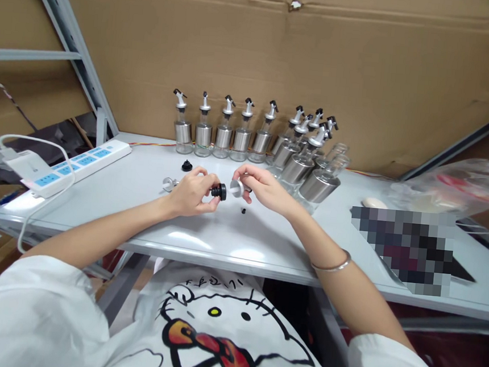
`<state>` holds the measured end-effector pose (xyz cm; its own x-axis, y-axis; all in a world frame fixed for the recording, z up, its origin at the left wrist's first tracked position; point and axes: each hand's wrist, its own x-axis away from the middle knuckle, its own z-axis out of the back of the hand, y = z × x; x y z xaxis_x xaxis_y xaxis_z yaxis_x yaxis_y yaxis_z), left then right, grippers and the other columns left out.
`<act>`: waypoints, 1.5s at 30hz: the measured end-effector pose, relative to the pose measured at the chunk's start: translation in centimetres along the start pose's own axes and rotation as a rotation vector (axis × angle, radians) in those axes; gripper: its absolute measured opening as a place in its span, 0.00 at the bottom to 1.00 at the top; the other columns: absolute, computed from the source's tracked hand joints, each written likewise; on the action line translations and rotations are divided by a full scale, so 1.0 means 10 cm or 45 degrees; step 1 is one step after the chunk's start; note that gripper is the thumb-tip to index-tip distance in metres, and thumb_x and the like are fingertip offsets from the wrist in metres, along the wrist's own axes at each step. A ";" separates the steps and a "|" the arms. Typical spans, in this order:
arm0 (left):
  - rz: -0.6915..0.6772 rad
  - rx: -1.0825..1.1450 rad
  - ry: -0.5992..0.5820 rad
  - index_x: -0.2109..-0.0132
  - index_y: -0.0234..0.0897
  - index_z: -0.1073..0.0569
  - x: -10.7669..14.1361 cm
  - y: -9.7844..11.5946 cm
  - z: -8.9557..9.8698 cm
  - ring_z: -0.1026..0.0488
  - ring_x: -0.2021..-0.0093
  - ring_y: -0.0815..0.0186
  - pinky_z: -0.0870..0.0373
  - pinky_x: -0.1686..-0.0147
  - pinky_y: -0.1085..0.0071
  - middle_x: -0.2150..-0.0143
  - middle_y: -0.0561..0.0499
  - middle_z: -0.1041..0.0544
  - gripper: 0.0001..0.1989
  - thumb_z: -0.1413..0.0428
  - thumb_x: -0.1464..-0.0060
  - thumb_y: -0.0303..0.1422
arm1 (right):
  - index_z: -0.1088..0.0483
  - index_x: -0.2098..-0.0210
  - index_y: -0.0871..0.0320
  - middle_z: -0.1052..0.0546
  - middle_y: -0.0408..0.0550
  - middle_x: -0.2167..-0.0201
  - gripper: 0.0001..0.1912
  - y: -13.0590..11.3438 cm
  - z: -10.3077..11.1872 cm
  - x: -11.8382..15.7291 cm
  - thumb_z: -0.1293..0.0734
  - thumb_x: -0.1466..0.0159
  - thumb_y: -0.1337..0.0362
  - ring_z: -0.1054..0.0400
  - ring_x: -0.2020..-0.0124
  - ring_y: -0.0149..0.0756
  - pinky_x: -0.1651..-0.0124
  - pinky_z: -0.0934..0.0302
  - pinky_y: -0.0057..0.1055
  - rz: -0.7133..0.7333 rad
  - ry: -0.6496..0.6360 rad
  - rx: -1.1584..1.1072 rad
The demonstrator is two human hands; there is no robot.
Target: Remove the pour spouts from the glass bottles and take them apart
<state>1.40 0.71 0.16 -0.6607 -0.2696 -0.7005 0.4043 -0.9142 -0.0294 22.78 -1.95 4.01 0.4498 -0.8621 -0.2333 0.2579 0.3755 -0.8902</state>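
Wears a white printed shirt (209, 340), nearest of all, and a thin bracelet (342, 263) on the right forearm. Reaches over the straight front edge of a smooth, pale grey table (158, 239), glossy with patches of glare. Pinches a black ribbed stopper (218, 191) between thumb and fingers of the nearly closed left hand (194, 193), above the middle of the table. Grips a silver-coloured spout piece (237, 188) in the partly curled right hand (259, 185), just beside the stopper. Has a tiny black part (244, 211) lying below the right hand, and a loose black stopper (186, 166) beyond the left. Keeps a dark flat object (405, 249), pixelated, at right, near a white rounded object (374, 203) and a clear plastic bag (458, 182); at left, a white power strip (83, 164) with blue socket panels. Faces upright glass bottles (203, 133) with steel bands, lined up farther back and crowded together towards the right. Looks, beyond, onto creased brown cardboard (239, 46) with a small hole, between slanting grey metal posts (65, 25).
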 end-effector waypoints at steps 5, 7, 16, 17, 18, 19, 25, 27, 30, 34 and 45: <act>0.017 0.000 -0.016 0.62 0.38 0.39 0.00 0.01 -0.01 0.32 0.77 0.67 0.34 0.61 0.63 0.74 0.54 0.26 0.05 0.53 0.46 0.33 | 0.39 0.67 0.57 0.36 0.33 0.85 0.09 0.01 -0.01 -0.01 0.46 0.42 0.74 0.41 0.85 0.24 0.74 0.46 0.25 0.015 0.050 0.037; 0.043 0.006 -0.049 0.61 0.38 0.38 0.01 0.01 -0.01 0.33 0.77 0.67 0.34 0.60 0.63 0.76 0.55 0.28 0.06 0.54 0.44 0.35 | 0.40 0.68 0.57 0.36 0.32 0.86 0.09 0.02 -0.02 -0.01 0.46 0.44 0.74 0.42 0.85 0.25 0.75 0.46 0.25 -0.005 0.067 0.072; 0.028 0.049 -0.145 0.58 0.36 0.37 -0.01 0.04 -0.02 0.33 0.78 0.69 0.36 0.59 0.64 0.70 0.53 0.25 0.11 0.56 0.37 0.39 | 0.40 0.68 0.57 0.36 0.33 0.85 0.08 0.07 -0.03 0.00 0.45 0.44 0.74 0.41 0.84 0.25 0.75 0.46 0.25 -0.019 0.047 0.109; 0.045 0.046 -0.155 0.58 0.36 0.37 -0.01 0.04 -0.02 0.33 0.78 0.69 0.36 0.59 0.64 0.70 0.53 0.25 0.11 0.56 0.37 0.39 | 0.40 0.68 0.57 0.36 0.33 0.84 0.08 0.07 -0.03 0.00 0.45 0.43 0.74 0.41 0.84 0.25 0.74 0.46 0.25 -0.018 0.043 0.096; 0.067 0.044 -0.166 0.58 0.36 0.36 -0.01 0.04 -0.02 0.33 0.77 0.69 0.36 0.59 0.64 0.70 0.53 0.25 0.11 0.56 0.37 0.39 | 0.40 0.68 0.57 0.36 0.33 0.84 0.07 0.06 -0.03 0.00 0.45 0.42 0.73 0.41 0.83 0.25 0.74 0.46 0.25 -0.016 0.042 0.080; 0.088 0.041 -0.178 0.58 0.36 0.36 -0.01 0.04 -0.01 0.33 0.77 0.68 0.36 0.59 0.64 0.70 0.53 0.25 0.11 0.56 0.38 0.39 | 0.40 0.68 0.57 0.36 0.34 0.83 0.06 0.05 -0.03 0.00 0.45 0.41 0.73 0.41 0.83 0.24 0.74 0.46 0.25 -0.013 0.041 0.062; 0.071 0.029 -0.227 0.60 0.35 0.33 -0.02 0.04 0.00 0.33 0.77 0.68 0.36 0.59 0.64 0.73 0.53 0.25 0.12 0.56 0.38 0.38 | 0.39 0.68 0.57 0.36 0.34 0.83 0.03 0.00 -0.02 0.00 0.42 0.38 0.69 0.41 0.81 0.24 0.71 0.45 0.25 0.036 -0.040 -0.023; 0.080 0.030 -0.233 0.61 0.35 0.33 -0.02 0.04 -0.01 0.32 0.77 0.68 0.36 0.59 0.64 0.72 0.52 0.24 0.12 0.56 0.38 0.38 | 0.39 0.68 0.58 0.35 0.34 0.81 0.01 -0.01 -0.01 0.01 0.40 0.39 0.68 0.40 0.80 0.24 0.71 0.45 0.26 0.047 -0.075 -0.066; 0.114 0.050 -0.222 0.59 0.34 0.33 -0.01 0.03 -0.01 0.31 0.77 0.68 0.36 0.57 0.63 0.70 0.51 0.23 0.11 0.56 0.39 0.37 | 0.39 0.66 0.58 0.34 0.35 0.78 0.05 -0.02 0.01 0.02 0.37 0.42 0.69 0.38 0.77 0.24 0.69 0.43 0.26 0.055 -0.126 -0.113; 0.146 0.063 -0.214 0.58 0.34 0.34 0.01 0.01 -0.03 0.30 0.77 0.67 0.35 0.56 0.62 0.72 0.51 0.24 0.11 0.56 0.40 0.36 | 0.39 0.68 0.58 0.33 0.37 0.75 0.07 -0.01 0.02 0.02 0.35 0.43 0.68 0.36 0.75 0.24 0.67 0.41 0.28 0.055 -0.118 -0.144; 0.097 0.041 -0.193 0.62 0.35 0.33 0.01 -0.01 -0.01 0.32 0.78 0.68 0.34 0.58 0.64 0.77 0.55 0.28 0.10 0.56 0.40 0.35 | 0.36 0.68 0.58 0.30 0.41 0.74 0.09 0.02 0.02 0.03 0.31 0.43 0.63 0.35 0.72 0.27 0.67 0.40 0.28 0.116 -0.118 -0.082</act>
<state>1.38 0.85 0.01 -0.7177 -0.3791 -0.5841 0.4384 -0.8977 0.0441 23.10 -2.06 3.86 0.5464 -0.7894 -0.2798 0.1586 0.4256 -0.8909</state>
